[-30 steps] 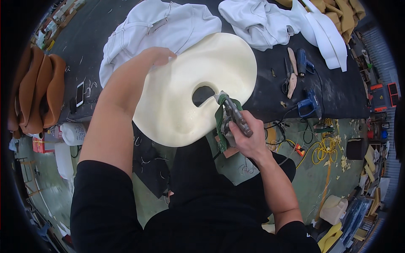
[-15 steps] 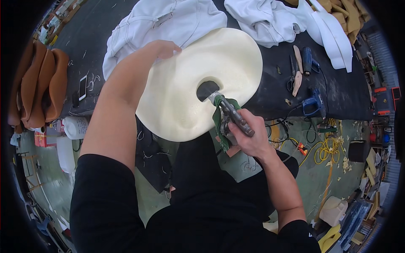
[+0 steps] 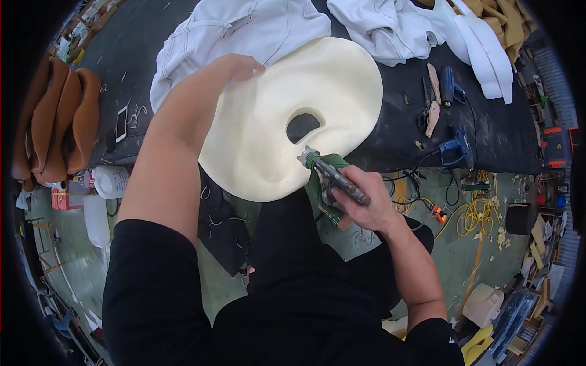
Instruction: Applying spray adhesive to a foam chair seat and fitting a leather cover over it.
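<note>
A rounded cream foam piece (image 3: 241, 131) with a hole off its middle leans on the front edge of the dark-covered table, its near end above my legs. My left hand (image 3: 243, 67) grips its far left rim; the fingertips are partly hidden. In my right hand (image 3: 370, 201) is a grey metal spray gun (image 3: 342, 181), wrapped near the front with a green cloth (image 3: 315, 189). Its nozzle points at the foam just below the hole. Wet-looking specks show on the foam surface near there.
White leather covers (image 3: 244, 27) lie behind the foam. Scissors (image 3: 425, 104), a blue heat gun (image 3: 455, 146) and a phone (image 3: 122, 124) rest on the table. Brown shaped pieces (image 3: 55, 122) stand at left. A yellow hose (image 3: 479, 213) coils on the green floor (image 3: 452, 268).
The spray gun's nozzle has drawn back from the hole's lower edge, slightly down and toward me. The foam piece has shifted a little; my left hand keeps its place on the rim.
</note>
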Action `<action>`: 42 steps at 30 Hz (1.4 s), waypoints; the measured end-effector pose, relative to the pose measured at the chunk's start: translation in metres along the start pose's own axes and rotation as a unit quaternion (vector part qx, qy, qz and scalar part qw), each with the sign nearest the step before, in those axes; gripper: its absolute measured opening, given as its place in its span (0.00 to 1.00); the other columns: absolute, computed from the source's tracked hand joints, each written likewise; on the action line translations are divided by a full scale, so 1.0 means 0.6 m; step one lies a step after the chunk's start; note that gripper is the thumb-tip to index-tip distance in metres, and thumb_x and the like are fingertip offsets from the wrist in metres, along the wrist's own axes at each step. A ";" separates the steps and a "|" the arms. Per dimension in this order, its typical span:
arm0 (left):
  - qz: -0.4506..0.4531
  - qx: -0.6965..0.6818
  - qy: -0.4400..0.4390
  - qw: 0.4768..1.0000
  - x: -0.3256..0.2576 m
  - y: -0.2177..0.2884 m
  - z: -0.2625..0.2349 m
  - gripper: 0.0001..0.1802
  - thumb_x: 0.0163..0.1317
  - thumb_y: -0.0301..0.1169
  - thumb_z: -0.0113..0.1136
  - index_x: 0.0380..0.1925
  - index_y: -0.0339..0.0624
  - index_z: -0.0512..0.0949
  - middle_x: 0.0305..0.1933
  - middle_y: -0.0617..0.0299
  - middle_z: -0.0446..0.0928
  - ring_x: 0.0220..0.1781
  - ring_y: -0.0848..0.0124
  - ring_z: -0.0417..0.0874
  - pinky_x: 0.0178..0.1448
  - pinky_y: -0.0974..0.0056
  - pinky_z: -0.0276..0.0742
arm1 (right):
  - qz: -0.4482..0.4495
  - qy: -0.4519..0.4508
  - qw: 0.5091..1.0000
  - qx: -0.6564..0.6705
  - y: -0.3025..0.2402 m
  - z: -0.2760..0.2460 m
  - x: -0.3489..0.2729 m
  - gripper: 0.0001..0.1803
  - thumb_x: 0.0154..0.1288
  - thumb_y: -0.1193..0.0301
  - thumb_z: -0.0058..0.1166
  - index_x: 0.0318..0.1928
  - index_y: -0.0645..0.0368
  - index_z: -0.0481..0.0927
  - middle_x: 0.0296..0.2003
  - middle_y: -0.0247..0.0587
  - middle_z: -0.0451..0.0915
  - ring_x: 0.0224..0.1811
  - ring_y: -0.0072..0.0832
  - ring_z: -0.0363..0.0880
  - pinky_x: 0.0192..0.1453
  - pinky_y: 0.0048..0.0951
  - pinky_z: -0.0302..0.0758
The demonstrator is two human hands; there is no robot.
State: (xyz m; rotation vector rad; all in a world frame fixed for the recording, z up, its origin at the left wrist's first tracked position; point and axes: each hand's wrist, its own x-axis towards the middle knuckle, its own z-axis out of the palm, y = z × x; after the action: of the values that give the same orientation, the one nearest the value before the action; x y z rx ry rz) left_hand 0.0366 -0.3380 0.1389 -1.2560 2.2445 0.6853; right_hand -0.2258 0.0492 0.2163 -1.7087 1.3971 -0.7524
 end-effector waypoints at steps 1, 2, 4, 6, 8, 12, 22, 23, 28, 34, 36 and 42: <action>0.001 -0.001 0.002 1.000 0.003 0.001 -0.001 0.46 0.63 0.16 0.45 0.82 0.64 0.68 0.49 0.47 0.84 0.42 0.60 0.88 0.45 0.55 0.82 | 0.000 0.001 1.000 -0.001 -0.001 -0.001 -0.001 0.07 0.68 0.75 0.63 0.45 0.61 0.81 0.21 0.42 0.83 0.18 0.36 0.86 0.29 0.36 0.79; -0.002 -0.001 0.002 1.000 0.007 -0.008 0.001 0.46 0.63 0.16 0.45 0.82 0.64 0.68 0.49 0.47 0.84 0.42 0.60 0.88 0.45 0.55 0.82 | 0.012 0.003 1.000 -0.003 -0.005 0.001 -0.001 0.07 0.68 0.74 0.63 0.45 0.60 0.81 0.21 0.42 0.83 0.18 0.36 0.86 0.29 0.36 0.80; -0.012 -0.003 -0.019 1.000 0.014 -0.026 0.008 0.53 0.54 0.11 0.40 0.82 0.64 0.67 0.48 0.53 0.84 0.40 0.61 0.86 0.41 0.55 0.80 | 0.041 0.021 0.999 -0.003 -0.014 0.006 0.001 0.07 0.69 0.73 0.63 0.45 0.60 0.81 0.21 0.43 0.83 0.19 0.37 0.86 0.30 0.37 0.80; -0.006 -0.004 -0.014 1.000 0.016 -0.022 0.007 0.53 0.54 0.12 0.41 0.82 0.64 0.67 0.47 0.52 0.84 0.40 0.61 0.86 0.41 0.55 0.80 | 0.048 0.070 0.995 -0.056 -0.007 0.006 0.002 0.08 0.69 0.71 0.63 0.46 0.60 0.83 0.24 0.47 0.84 0.26 0.42 0.88 0.34 0.40 0.79; -0.001 -0.005 -0.010 1.000 0.012 -0.011 0.004 0.53 0.54 0.13 0.42 0.82 0.63 0.67 0.47 0.51 0.85 0.40 0.60 0.87 0.41 0.55 0.80 | 0.096 0.089 0.990 -0.043 -0.006 0.001 -0.001 0.09 0.68 0.71 0.64 0.46 0.60 0.83 0.25 0.48 0.84 0.29 0.46 0.87 0.36 0.42 0.79; 0.010 0.025 0.006 1.000 0.002 -0.003 -0.002 0.53 0.52 0.15 0.43 0.82 0.63 0.67 0.47 0.50 0.86 0.41 0.59 0.87 0.43 0.55 0.81 | 0.086 0.103 0.990 -0.051 -0.004 -0.009 -0.001 0.09 0.68 0.71 0.65 0.45 0.61 0.83 0.24 0.48 0.83 0.27 0.47 0.85 0.36 0.42 0.78; -0.003 0.016 0.004 1.000 -0.016 0.013 -0.005 0.53 0.52 0.15 0.44 0.82 0.62 0.67 0.49 0.49 0.87 0.43 0.58 0.87 0.45 0.54 0.82 | 0.052 0.038 0.997 -0.032 -0.011 -0.025 -0.012 0.08 0.67 0.75 0.62 0.45 0.64 0.82 0.25 0.48 0.84 0.26 0.44 0.89 0.32 0.37 0.80; -0.003 0.016 0.005 1.000 -0.016 0.015 -0.006 0.53 0.52 0.15 0.44 0.82 0.62 0.67 0.49 0.49 0.87 0.43 0.58 0.87 0.45 0.54 0.82 | 0.046 0.054 0.996 -0.045 -0.007 -0.024 -0.012 0.08 0.68 0.75 0.62 0.45 0.64 0.82 0.26 0.49 0.84 0.27 0.44 0.89 0.32 0.37 0.80; -0.019 -0.013 -0.010 1.000 -0.005 -0.003 0.001 0.52 0.53 0.14 0.45 0.82 0.62 0.67 0.50 0.48 0.86 0.45 0.58 0.88 0.45 0.56 0.82 | 0.100 0.046 0.994 -0.013 -0.020 -0.031 -0.009 0.07 0.68 0.74 0.63 0.44 0.63 0.82 0.22 0.47 0.83 0.24 0.44 0.88 0.32 0.38 0.79; 0.016 0.047 0.005 0.999 0.012 0.019 0.000 0.50 0.60 0.14 0.44 0.83 0.64 0.64 0.52 0.43 0.85 0.49 0.57 0.88 0.49 0.55 0.83 | 0.057 -0.004 0.997 -0.047 -0.011 -0.049 -0.020 0.08 0.66 0.74 0.64 0.44 0.62 0.82 0.25 0.50 0.83 0.27 0.48 0.87 0.34 0.40 0.79; 0.005 0.036 -0.017 0.999 0.023 -0.004 0.005 0.47 0.63 0.16 0.44 0.83 0.64 0.64 0.52 0.42 0.85 0.50 0.57 0.89 0.50 0.54 0.83 | 0.052 -0.006 0.997 -0.058 -0.014 -0.042 -0.019 0.08 0.66 0.74 0.64 0.44 0.62 0.82 0.26 0.51 0.84 0.29 0.49 0.87 0.35 0.40 0.79; 0.005 0.038 -0.028 0.999 0.044 -0.051 0.020 0.41 0.69 0.23 0.46 0.81 0.65 0.67 0.52 0.43 0.84 0.48 0.58 0.88 0.50 0.54 0.83 | 0.109 0.074 0.989 -0.066 -0.015 -0.034 -0.016 0.08 0.67 0.73 0.64 0.44 0.61 0.83 0.27 0.51 0.84 0.31 0.50 0.87 0.37 0.43 0.79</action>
State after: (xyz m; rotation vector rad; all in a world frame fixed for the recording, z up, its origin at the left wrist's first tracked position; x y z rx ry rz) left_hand 0.0527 -0.3610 0.1075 -1.1753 2.2115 0.6241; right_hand -0.2403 0.0553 0.2349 -1.5907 1.7380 -0.6868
